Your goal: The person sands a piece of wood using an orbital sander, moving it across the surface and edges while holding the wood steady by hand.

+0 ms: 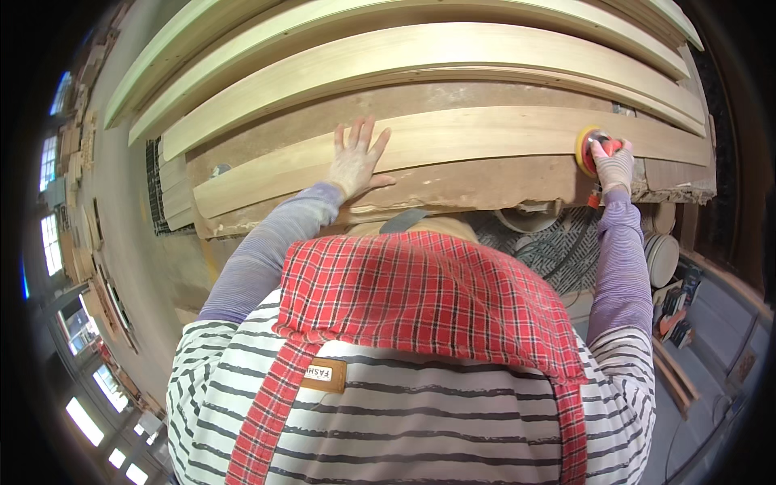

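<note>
A long pale wooden board (469, 132) lies across the worn bench top in front of me. My left hand (359, 158) presses on its left half, bare, with the fingers spread flat. At the right part of the board, my right hand (614, 163), in a light glove, is wrapped round an orbital sander. This sander (588, 145) has a red body and a yellow pad rim, and its pad rests on or just over the board's face. Part of the tool's body is hidden behind the glove.
Beyond the board, several similar long boards (436, 50) lie side by side along the far part of the bench (501, 184). A dark hose (578, 250) hangs below the bench at the right. Round pale containers (661, 260) stand on the right near a grey floor.
</note>
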Demonstrator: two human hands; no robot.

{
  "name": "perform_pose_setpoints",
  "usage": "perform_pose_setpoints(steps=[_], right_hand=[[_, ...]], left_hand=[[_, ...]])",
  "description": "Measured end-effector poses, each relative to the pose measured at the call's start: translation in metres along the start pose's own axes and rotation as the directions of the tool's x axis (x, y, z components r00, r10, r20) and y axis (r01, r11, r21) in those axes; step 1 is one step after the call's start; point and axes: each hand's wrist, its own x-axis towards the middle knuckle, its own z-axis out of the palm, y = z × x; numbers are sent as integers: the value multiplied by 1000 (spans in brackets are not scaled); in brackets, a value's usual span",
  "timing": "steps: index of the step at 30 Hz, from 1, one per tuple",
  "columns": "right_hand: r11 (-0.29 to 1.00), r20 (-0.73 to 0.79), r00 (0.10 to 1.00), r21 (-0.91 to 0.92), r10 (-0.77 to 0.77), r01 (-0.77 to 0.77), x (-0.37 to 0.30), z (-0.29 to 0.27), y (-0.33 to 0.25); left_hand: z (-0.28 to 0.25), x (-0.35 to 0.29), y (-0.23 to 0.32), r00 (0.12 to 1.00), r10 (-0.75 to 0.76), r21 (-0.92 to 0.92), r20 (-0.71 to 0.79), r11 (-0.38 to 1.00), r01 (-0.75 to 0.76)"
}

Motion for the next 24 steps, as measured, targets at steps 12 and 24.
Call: perform_pose_setpoints(steps=[12,24], right_hand=[[751,181,969,614,166,-243,-17,-23,73],[946,146,989,315,26,-71,-140,-28,10]], left_hand=[[-44,55,33,972,120,-70,202,992,-107],[-90,2,-71,891,249,-384,379,919,-93]])
